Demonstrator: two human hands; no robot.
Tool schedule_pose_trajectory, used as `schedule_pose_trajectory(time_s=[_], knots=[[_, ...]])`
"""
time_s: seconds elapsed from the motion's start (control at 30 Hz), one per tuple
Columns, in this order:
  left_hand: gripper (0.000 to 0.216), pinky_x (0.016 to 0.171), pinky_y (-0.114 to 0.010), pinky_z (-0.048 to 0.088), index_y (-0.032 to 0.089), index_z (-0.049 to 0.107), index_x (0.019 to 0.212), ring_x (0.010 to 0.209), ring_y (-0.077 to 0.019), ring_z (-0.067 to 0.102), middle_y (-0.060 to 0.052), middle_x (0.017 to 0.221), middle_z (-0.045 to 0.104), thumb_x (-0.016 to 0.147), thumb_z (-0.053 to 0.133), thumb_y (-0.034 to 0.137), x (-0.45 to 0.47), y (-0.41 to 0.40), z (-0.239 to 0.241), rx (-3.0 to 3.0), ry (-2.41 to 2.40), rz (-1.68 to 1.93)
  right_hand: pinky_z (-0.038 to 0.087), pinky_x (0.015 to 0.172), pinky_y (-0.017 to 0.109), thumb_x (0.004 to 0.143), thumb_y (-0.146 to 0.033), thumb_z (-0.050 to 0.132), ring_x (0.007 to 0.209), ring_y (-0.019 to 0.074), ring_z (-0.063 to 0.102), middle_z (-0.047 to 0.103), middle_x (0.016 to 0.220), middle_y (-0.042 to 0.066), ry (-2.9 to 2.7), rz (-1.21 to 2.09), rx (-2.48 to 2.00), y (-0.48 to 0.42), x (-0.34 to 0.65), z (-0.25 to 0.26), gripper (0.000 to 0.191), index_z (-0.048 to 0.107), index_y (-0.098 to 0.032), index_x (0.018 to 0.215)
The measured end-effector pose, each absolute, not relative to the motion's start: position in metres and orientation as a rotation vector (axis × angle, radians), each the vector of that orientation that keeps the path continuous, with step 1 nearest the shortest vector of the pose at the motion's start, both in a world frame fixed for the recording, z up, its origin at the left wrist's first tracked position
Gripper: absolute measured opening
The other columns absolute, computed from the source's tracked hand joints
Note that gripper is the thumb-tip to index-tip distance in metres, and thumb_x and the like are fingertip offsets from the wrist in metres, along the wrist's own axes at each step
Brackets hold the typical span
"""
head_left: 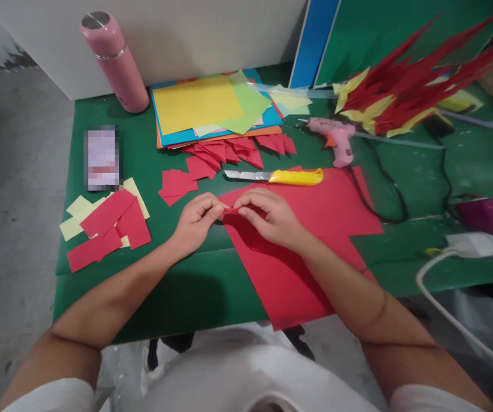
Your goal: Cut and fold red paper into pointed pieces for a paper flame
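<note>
My left hand (pixel 195 220) and my right hand (pixel 267 216) meet over the green table (pixel 186 297), both pinching a small folded piece of red paper (pixel 230 210) between their fingertips. Under my right hand lies a large red paper sheet (pixel 298 269) that overhangs the table's front edge. Just beyond my hands lies a utility knife with a yellow handle (pixel 291 176), its blade extended to the left.
Cut red and yellow paper pieces (pixel 109 226) lie at the left. More red pieces (pixel 229 154) lie before a stack of coloured paper (pixel 212 109). A pink flask (pixel 115 60), a pink glue gun (pixel 336 140) with its cord, and a red-yellow paper spike shape (pixel 405 86) stand farther back.
</note>
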State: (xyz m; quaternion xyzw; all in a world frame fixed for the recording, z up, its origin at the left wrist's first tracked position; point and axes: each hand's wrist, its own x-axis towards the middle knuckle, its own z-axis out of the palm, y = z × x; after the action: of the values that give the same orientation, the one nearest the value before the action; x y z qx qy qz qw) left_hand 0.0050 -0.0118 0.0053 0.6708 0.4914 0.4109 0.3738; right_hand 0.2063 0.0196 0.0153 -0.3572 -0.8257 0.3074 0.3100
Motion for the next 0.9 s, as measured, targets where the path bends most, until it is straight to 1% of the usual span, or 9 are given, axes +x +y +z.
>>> schedule_pose_trajectory(time_s=[0.13, 0.3, 0.37, 0.43, 0.5, 0.53, 0.63, 0.77, 0.9], knots=[[0.044, 0.07, -0.03, 0.048, 0.021, 0.064, 0.078, 0.073, -0.0149, 0.058, -0.002, 0.076, 0.062, 0.1, 0.043, 0.053, 0.007, -0.015, 0.007, 1.813, 1.254, 1.103, 0.048, 0.078, 0.037, 0.096, -0.026, 0.05, 0.084, 0.0211, 0.064, 0.072, 0.086, 0.004, -2.188, 0.777, -0.921, 0.019, 0.206, 0.014, 0.015, 0.063, -0.024, 0.087], [0.038, 0.057, -0.026, 0.04, 0.02, 0.063, 0.074, 0.063, -0.0121, 0.05, 0.0, 0.071, 0.058, 0.093, 0.059, 0.053, 0.01, -0.016, 0.005, 1.891, 1.31, 1.159, 0.048, 0.08, 0.038, 0.096, -0.026, 0.051, 0.085, 0.0222, 0.065, 0.073, 0.085, 0.004, -2.248, 0.743, -0.88, 0.019, 0.204, 0.01, 0.016, 0.064, -0.024, 0.087], [0.039, 0.056, -0.025, 0.039, 0.02, 0.06, 0.071, 0.061, -0.0114, 0.048, 0.0, 0.069, 0.056, 0.093, 0.059, 0.053, 0.01, -0.015, 0.004, 1.827, 1.353, 1.154, 0.049, 0.083, 0.04, 0.097, -0.029, 0.052, 0.089, 0.0231, 0.066, 0.074, 0.089, 0.005, -2.241, 0.768, -0.902, 0.019, 0.204, 0.01, 0.016, 0.066, -0.025, 0.091], [0.04, 0.055, -0.025, 0.04, 0.02, 0.059, 0.071, 0.059, -0.011, 0.047, 0.001, 0.069, 0.055, 0.092, 0.059, 0.055, 0.009, -0.014, 0.004, 1.712, 1.394, 1.145, 0.05, 0.085, 0.04, 0.094, -0.037, 0.058, 0.094, 0.0238, 0.067, 0.074, 0.098, 0.006, -2.198, 0.822, -0.928, 0.018, 0.205, 0.012, 0.016, 0.067, -0.025, 0.1], [0.039, 0.055, -0.026, 0.04, 0.021, 0.058, 0.074, 0.059, -0.0108, 0.045, 0.001, 0.071, 0.055, 0.091, 0.058, 0.056, 0.007, -0.014, 0.004, 1.602, 1.419, 1.14, 0.051, 0.085, 0.039, 0.088, -0.044, 0.067, 0.096, 0.0247, 0.067, 0.074, 0.104, 0.007, -2.132, 0.87, -0.967, 0.018, 0.205, 0.013, 0.026, 0.066, -0.025, 0.106], [0.038, 0.055, -0.026, 0.04, 0.021, 0.058, 0.075, 0.059, -0.0108, 0.045, 0.001, 0.072, 0.055, 0.091, 0.058, 0.055, 0.007, -0.014, 0.005, 1.565, 1.422, 1.144, 0.052, 0.085, 0.039, 0.085, -0.046, 0.07, 0.096, 0.025, 0.067, 0.073, 0.105, 0.007, -2.091, 0.886, -0.994, 0.017, 0.206, 0.013, 0.03, 0.066, -0.024, 0.105], [0.036, 0.055, -0.025, 0.039, 0.02, 0.058, 0.077, 0.058, -0.0104, 0.043, 0.001, 0.072, 0.054, 0.092, 0.058, 0.053, 0.007, -0.015, 0.005, 1.512, 1.412, 1.171, 0.054, 0.083, 0.038, 0.08, -0.05, 0.075, 0.091, 0.0242, 0.068, 0.074, 0.098, 0.006, -1.939, 0.963, -1.081, 0.017, 0.206, 0.014, 0.033, 0.067, -0.023, 0.097], [0.037, 0.056, -0.024, 0.036, 0.019, 0.059, 0.075, 0.059, -0.0096, 0.042, 0.001, 0.072, 0.054, 0.089, 0.062, 0.053, 0.01, -0.016, 0.004, 1.423, 1.383, 1.198, 0.055, 0.074, 0.035, 0.075, -0.056, 0.077, 0.079, 0.0217, 0.068, 0.073, 0.083, 0.004, -1.798, 1.17, -1.117, 0.017, 0.204, 0.016, 0.038, 0.069, -0.021, 0.087], [0.038, 0.059, -0.024, 0.036, 0.019, 0.06, 0.076, 0.063, -0.0109, 0.045, 0.0, 0.073, 0.054, 0.088, 0.063, 0.055, 0.013, -0.017, 0.005, 1.387, 1.348, 1.217, 0.052, 0.064, 0.031, 0.077, -0.052, 0.076, 0.063, 0.0176, 0.063, 0.068, 0.066, 0.001, -1.743, 1.345, -1.104, 0.016, 0.203, 0.023, 0.032, 0.069, -0.021, 0.073]])
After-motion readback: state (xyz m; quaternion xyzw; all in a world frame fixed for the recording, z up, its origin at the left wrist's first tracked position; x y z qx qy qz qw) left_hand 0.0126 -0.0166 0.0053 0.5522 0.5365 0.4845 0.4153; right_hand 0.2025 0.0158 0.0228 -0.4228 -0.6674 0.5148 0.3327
